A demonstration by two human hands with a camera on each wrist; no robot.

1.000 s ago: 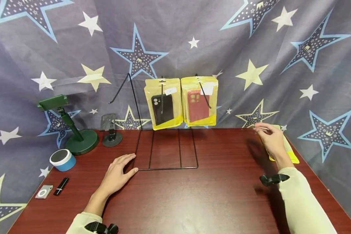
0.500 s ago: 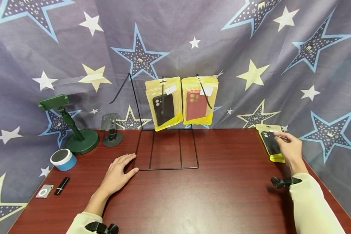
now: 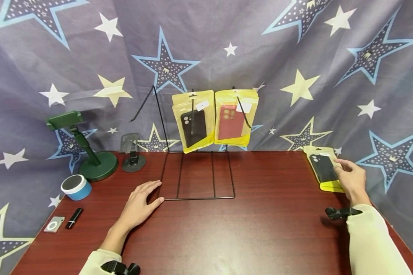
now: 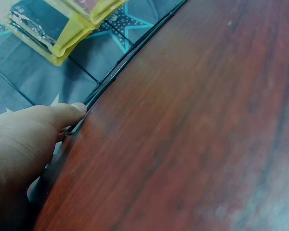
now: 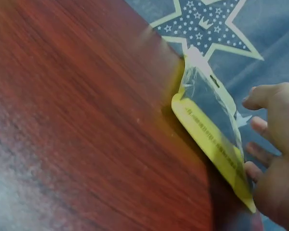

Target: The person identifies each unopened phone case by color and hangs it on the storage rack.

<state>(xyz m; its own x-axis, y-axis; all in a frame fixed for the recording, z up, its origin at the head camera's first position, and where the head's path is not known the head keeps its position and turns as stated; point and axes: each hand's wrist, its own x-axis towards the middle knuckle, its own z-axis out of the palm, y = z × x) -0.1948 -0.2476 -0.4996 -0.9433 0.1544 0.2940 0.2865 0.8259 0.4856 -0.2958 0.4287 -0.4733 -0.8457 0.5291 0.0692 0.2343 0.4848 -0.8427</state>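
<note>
My left hand (image 3: 141,206) rests at the near left corner of a black wire display rack (image 3: 199,198); its thumb touches the base wire, and its fingers lie along the side wire. At the far right of the table, a yellow zip pouch with a black phone case (image 3: 324,167) lies flat. My right hand (image 3: 353,181) is at that pouch's right edge, fingers loosely bent; the right wrist view shows fingertips beside the pouch (image 5: 209,134), one seeming to touch its edge. From the rack's hooks hang a black phone case pouch (image 3: 194,128) and a red phone case pouch (image 3: 231,122).
An unused hook (image 3: 141,105) juts out on the rack's left. Left of the rack stand a green phone stand (image 3: 98,166), a small black stand (image 3: 133,163) and a blue-white speaker (image 3: 76,188). A silver music player (image 3: 54,224) and black USB stick (image 3: 74,218) lie nearby.
My right hand has moved right, from over the pouch at far right to its right edge, uncovering the black phone case inside. The hanging pouches have swung slightly. My left hand stays put.
</note>
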